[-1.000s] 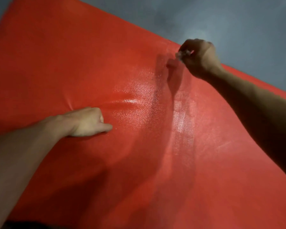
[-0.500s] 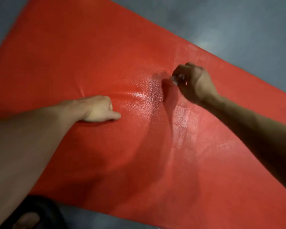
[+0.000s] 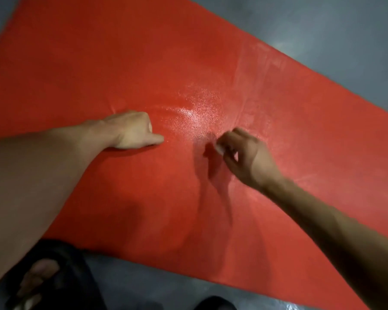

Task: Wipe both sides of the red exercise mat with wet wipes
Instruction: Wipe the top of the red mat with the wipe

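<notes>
Red textured foam exercise mat (image 3: 121, 63) lying flat on grey floor (image 3: 334, 30), filling most of my view. My left hand (image 3: 130, 130) curled in fist, knuckles pressing into mat. My right hand (image 3: 244, 155) pinching small crumpled whitish wet wipe (image 3: 220, 148) against mat centre, beside shiny patch (image 3: 195, 113).

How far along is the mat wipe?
Done: a wet sheen streaks the red exercise mat toward its far right. In hand: the right hand pinches a small pale wet wipe mid-mat; the left hand presses the mat down. Left: the matte remainder, plus the underside.
</notes>
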`<state>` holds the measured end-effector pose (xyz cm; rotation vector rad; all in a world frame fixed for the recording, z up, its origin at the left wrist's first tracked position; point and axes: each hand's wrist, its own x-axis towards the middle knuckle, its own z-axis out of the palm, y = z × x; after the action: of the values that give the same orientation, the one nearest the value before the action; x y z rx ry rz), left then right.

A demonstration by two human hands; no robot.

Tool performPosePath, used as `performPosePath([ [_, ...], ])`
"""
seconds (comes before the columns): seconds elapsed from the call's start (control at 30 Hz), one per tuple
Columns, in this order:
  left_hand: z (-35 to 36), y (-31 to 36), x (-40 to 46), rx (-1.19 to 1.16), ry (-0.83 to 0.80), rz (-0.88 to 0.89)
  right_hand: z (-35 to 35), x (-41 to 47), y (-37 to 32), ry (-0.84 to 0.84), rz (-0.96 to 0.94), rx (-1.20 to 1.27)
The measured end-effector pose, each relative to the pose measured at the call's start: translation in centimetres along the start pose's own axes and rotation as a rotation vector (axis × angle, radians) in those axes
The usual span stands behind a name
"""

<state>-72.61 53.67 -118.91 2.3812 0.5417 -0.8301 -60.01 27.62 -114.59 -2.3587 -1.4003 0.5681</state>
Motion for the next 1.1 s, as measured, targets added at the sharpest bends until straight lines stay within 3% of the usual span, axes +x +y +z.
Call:
performPosePath([
  [0.13, 0.8, 0.0, -1.2, 0.009, 0.109, -0.021, 1.1, 0.5, 1.0, 0.065, 0.054, -0.039],
  [0.2, 1.3, 0.0, -1.7, 0.018, 0.153, -0.035, 3.1, -3.2, -0.7, -0.009, -0.002, 0.023],
  [0.33, 2.2, 0.1, -2.7, 0.098, 0.258, -0.017, 4.9, -10.7, -4.8, -0.317, -0.244, 0.101],
  [0.37, 2.4, 0.2, -3.0, 0.115, 0.287, -0.009, 4.5, -10.6, -4.5, -0.316, -0.259, 0.081],
  [0.5, 3.2, 0.6, -4.1, 0.142, 0.358, 0.020, 1.9, -5.0, -0.9, 0.031, -0.035, -0.043],
  [0.57, 3.6, 0.5, -4.6, 0.155, 0.361, 0.035, 1.9, -3.3, 0.1, 0.062, 0.016, -0.098],
  [0.7, 4.6, 0.1, -5.9, 0.151, 0.319, 0.056, 5.4, -7.8, -2.4, -0.035, -0.061, 0.017],
  [0.8, 5.3, 0.0, -7.4, 0.133, 0.257, 0.096, 8.3, -14.7, -6.7, -0.240, -0.189, 0.148],
  [0.9, 5.2, -0.2, -8.9, 0.169, 0.223, 0.134, 8.8, -17.5, -8.5, -0.366, -0.307, 0.112],
  [0.97, 4.7, -0.6, -10.5, 0.206, 0.211, 0.147, 7.6, -15.9, -8.1, -0.314, -0.278, 0.075],
  [1.1, 4.0, -0.7, -15.1, 0.374, 0.107, 0.211, 4.8, -9.9, -5.8, -0.016, -0.099, -0.060],
])
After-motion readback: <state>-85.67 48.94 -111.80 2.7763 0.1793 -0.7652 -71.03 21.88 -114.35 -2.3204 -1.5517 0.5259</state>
